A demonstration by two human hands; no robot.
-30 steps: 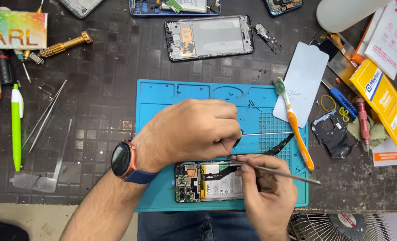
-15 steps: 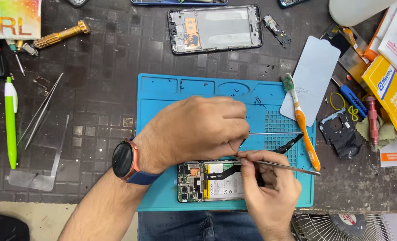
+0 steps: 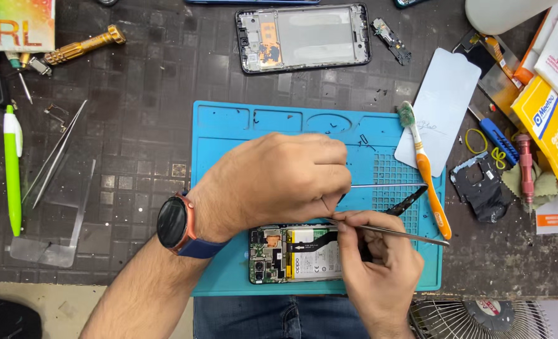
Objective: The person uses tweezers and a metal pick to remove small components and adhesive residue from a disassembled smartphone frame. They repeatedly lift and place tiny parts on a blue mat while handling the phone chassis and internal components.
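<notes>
An opened phone (image 3: pixel 291 254) with its battery and circuit board showing lies on the near part of a blue work mat (image 3: pixel 228 138). My left hand (image 3: pixel 279 179), with a watch on the wrist, hovers over the phone's top edge and pinches a thin metal tool (image 3: pixel 379 186) that sticks out to the right. My right hand (image 3: pixel 376 267) rests on the phone's right end and holds metal tweezers (image 3: pixel 410 235), whose tips point left toward the phone's upper edge.
A second phone frame (image 3: pixel 304 37) lies beyond the mat. An orange toothbrush (image 3: pixel 426 166), a clear screen protector (image 3: pixel 445 103), a black cover part (image 3: pixel 483 188) and a yellow box (image 3: pixel 552 135) are at right. Tweezers (image 3: pixel 56 154), a green pen (image 3: pixel 12 169) and a scraper (image 3: pixel 59 242) are at left.
Both hands stay on the phone with their tools, with only small finger motion. The whole view has shifted slightly as my head moved.
</notes>
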